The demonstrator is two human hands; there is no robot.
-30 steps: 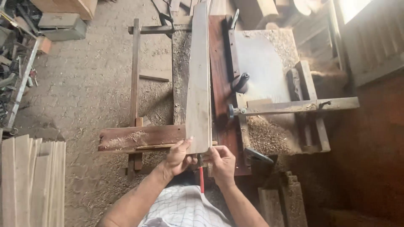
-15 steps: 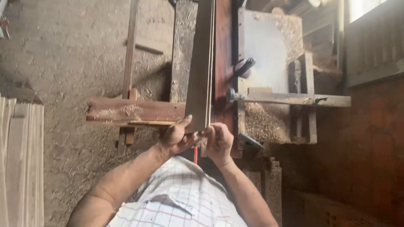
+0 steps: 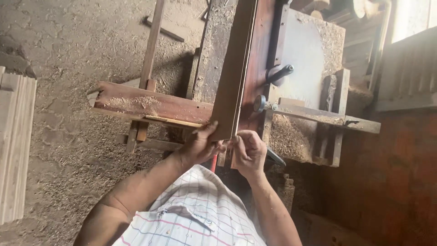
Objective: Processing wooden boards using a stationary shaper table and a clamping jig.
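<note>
A long wooden plank (image 3: pixel 236 68) lies lengthwise on a sawdust-covered woodworking machine (image 3: pixel 309 59), now tilted up on its edge. My left hand (image 3: pixel 200 146) grips the plank's near end from the left side. My right hand (image 3: pixel 248 152) pinches the same end from the right, fingers curled around its edge. A thin red rod (image 3: pixel 213 163) shows just below and between my hands. My checked shirt fills the bottom of the view.
A rough wooden crossbeam (image 3: pixel 145 105) with sawdust sticks out left of the machine. A stack of pale planks (image 3: pixel 16 146) stands at the left edge. A black handle (image 3: pixel 280 73) and a side rail (image 3: pixel 327 118) sit right of the plank. Sawdust covers the concrete floor.
The plank has turned from lying flat to standing on its edge. Both hands stay on its near end. The view has moved closer to the machine.
</note>
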